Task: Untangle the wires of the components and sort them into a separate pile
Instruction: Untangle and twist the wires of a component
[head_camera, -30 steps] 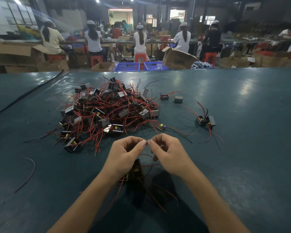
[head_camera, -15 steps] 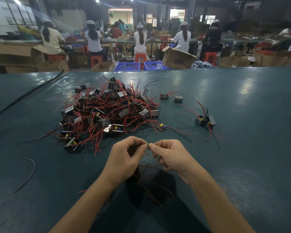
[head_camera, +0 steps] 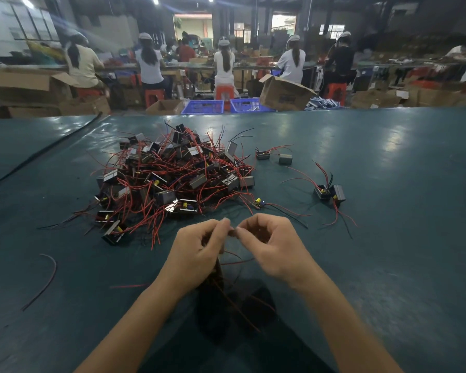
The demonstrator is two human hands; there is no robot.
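A tangled heap of small black box components with red and black wires (head_camera: 172, 179) lies on the green table (head_camera: 388, 251), left of centre. In front of it my left hand (head_camera: 197, 254) and my right hand (head_camera: 272, 246) meet fingertip to fingertip, each pinching the thin wires of one component. That dark component (head_camera: 217, 273) hangs below my left hand, largely hidden, with its red wires trailing down. Two separated components (head_camera: 330, 192) sit together to the right of the heap. Another pair (head_camera: 273, 156) lies further back.
A bare circuit board with wires (head_camera: 258, 203) lies just right of the heap. A loose wire (head_camera: 47, 278) curves on the table at left. Beyond the far table edge are cardboard boxes, blue crates (head_camera: 202, 106) and several seated people.
Both hands have kept pinching the wires at the same spot, shifting slightly. The hanging component and its wires have swung a little under my left hand.
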